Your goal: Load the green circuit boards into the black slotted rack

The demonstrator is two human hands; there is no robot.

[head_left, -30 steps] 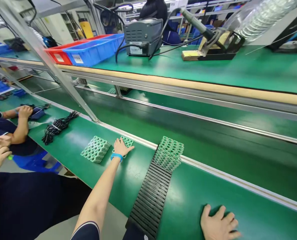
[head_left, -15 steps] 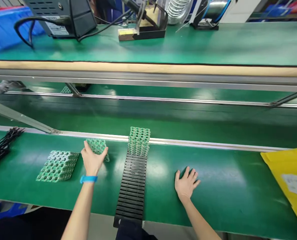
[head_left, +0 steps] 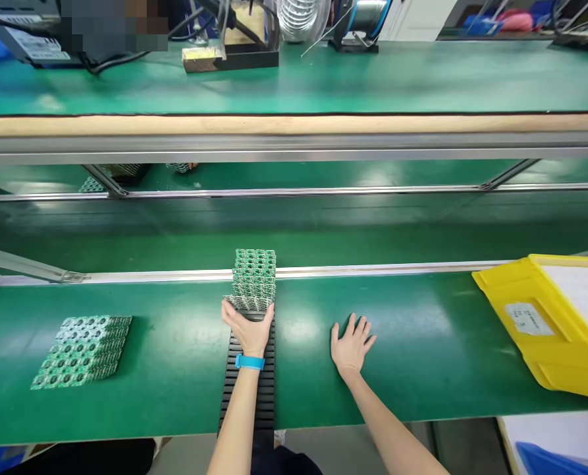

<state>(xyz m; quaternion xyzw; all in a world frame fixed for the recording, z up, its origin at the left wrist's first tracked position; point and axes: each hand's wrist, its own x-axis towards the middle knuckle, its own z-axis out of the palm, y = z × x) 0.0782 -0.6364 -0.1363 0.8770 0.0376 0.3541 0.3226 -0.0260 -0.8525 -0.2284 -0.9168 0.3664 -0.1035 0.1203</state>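
My left hand [head_left: 248,332], with a blue wristband, reaches over a black slotted rack [head_left: 248,396] that lies on the green bench. Its fingers curl around the lower edge of a green circuit board panel [head_left: 247,304], held against the near side of a row of like panels [head_left: 255,274] standing upright in the rack's far end. My right hand [head_left: 352,343] lies flat on the bench to the right of the rack, fingers spread, holding nothing.
A flat stack of green panels [head_left: 83,349] lies on the bench at the left. A yellow bin [head_left: 531,330] sits tilted at the right. Behind the bench runs a dark conveyor belt [head_left: 323,227], with a raised shelf above carrying a soldering stand [head_left: 229,56].
My left hand lifted a green panel from beside the left stack and carried it right to the rack. The view swung right, bringing the yellow bin in. My right hand stayed flat.
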